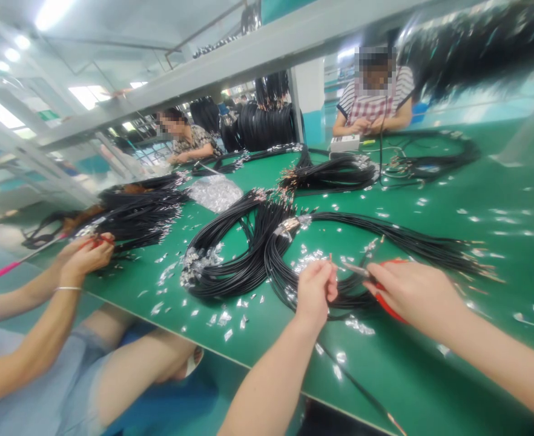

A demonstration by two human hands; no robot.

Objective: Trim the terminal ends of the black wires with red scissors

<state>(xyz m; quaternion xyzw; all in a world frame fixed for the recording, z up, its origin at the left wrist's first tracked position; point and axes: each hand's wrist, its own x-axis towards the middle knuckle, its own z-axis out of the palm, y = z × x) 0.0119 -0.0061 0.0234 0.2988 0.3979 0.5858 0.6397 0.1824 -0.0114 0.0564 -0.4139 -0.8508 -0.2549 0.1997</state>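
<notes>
Looking down the headcam: my left hand [315, 290] is curled up, thumb and fingers pinching the tip of one black wire [330, 260]. My right hand [412, 290] is wrapped tight around one pair of red-handled pliers [358, 270], nose aimed at that tip, just beside it. Both hover over the nearest wire coil [385, 233] on the green table [476, 200]. Three co-workers are around; the neighbour's hands [85, 251] hold one red tool too.
</notes>
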